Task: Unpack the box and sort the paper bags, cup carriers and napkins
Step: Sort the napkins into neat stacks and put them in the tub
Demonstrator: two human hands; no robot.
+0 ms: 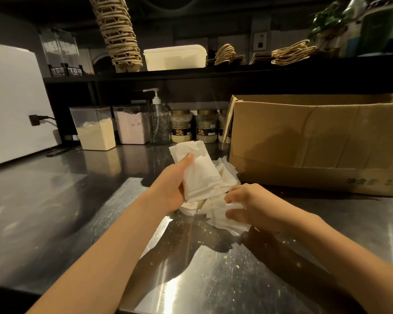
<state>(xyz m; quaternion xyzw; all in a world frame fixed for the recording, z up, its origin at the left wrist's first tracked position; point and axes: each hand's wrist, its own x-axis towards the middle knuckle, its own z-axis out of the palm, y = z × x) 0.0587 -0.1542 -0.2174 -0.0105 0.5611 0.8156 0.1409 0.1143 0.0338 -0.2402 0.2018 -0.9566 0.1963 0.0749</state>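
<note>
My left hand point(176, 180) grips a stack of white napkins point(200, 171), held upright above the steel counter. A loose heap of napkins point(227, 177) lies on the counter beneath and behind it. There my right hand point(245, 205) pinches a few napkins point(229, 223) at the heap's near edge. The open cardboard box point(315, 141) stands at the right, just behind the heap. On the upper shelf a tall stack of cup carriers point(118, 30) stands at the left, and paper bags with twisted handles point(290, 53) lie at the right.
The steel counter point(55, 200) carries crumbs near my arms. At the back stand two clear tubs of powder point(95, 130), a pump bottle point(158, 118) and jars point(182, 128). A white appliance point(11, 103) fills the left. A white lidded tub point(175, 57) sits on the shelf.
</note>
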